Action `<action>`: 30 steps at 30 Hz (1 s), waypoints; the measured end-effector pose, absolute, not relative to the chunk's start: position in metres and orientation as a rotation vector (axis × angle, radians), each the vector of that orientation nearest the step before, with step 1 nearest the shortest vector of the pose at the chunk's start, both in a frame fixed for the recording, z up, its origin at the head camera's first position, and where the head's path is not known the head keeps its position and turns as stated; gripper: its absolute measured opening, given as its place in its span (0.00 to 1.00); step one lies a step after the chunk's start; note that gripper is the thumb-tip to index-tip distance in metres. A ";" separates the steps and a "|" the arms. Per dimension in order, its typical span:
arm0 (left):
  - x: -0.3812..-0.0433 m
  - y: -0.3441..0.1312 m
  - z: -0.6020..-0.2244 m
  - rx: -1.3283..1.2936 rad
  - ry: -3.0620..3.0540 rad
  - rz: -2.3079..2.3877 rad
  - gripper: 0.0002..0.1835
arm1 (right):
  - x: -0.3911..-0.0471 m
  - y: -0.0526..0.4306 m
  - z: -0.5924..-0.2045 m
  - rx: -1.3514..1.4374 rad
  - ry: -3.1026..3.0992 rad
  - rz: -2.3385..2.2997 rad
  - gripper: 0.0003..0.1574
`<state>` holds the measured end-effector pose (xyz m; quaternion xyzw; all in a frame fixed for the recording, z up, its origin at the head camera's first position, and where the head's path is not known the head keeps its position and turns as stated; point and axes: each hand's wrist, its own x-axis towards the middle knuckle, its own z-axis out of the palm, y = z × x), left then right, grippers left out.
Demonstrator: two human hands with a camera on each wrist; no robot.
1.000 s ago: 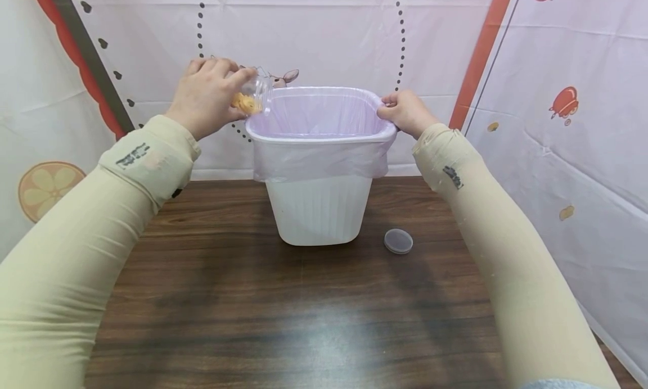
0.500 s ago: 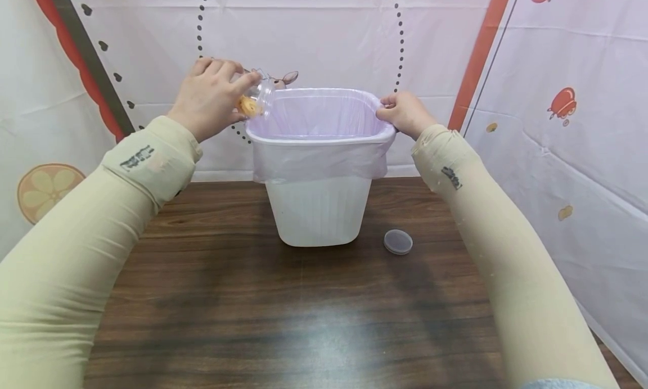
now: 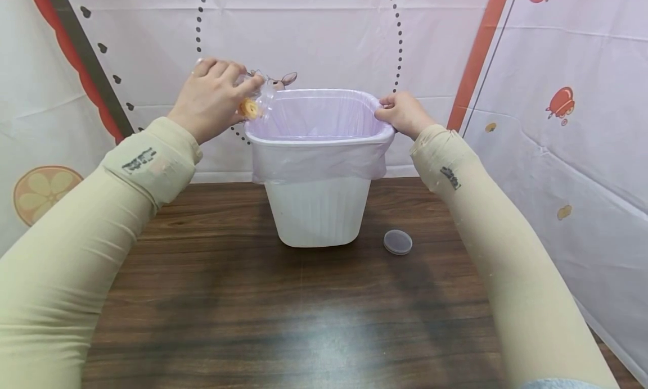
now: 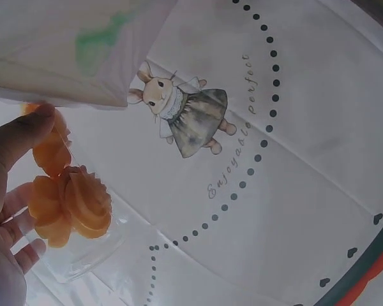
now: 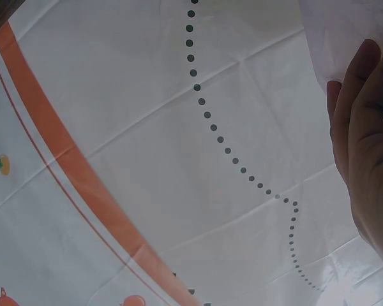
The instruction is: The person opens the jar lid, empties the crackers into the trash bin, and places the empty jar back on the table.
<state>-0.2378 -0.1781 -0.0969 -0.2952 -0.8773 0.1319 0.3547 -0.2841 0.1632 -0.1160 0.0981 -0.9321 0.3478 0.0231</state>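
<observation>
My left hand (image 3: 210,99) grips a clear plastic jar (image 3: 268,99), tilted on its side with its mouth over the left rim of a white trash bin (image 3: 318,215). Several ruffled orange pieces (image 4: 88,204) lie inside the jar, seen close up in the left wrist view. A thin purple bin liner (image 3: 319,163) is folded over the bin's rim. At the right rim, my right hand (image 3: 405,114) pinches the bin's edge through the liner; its thumb is mostly hidden in the right wrist view. The bottom of the bin's inside is out of sight.
A round clear lid (image 3: 397,242) lies on the dark wooden table (image 3: 243,310), right of the bin. Behind and to the sides hangs a white printed cloth (image 3: 314,35), close to the bin and both hands.
The left hand has edged slightly right and turned the jar further over the bin. The orange pieces have shifted a little inside it. My right hand stays at the rim.
</observation>
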 end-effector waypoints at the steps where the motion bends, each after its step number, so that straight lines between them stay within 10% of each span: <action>1: -0.238 -0.178 -0.097 -0.765 -2.268 0.353 0.35 | -0.284 0.163 -0.116 0.304 -2.885 1.077 0.32; 30: -0.238 -0.185 -0.101 -0.717 -2.327 0.272 0.40 | -0.283 0.162 -0.116 0.299 -2.877 1.056 0.32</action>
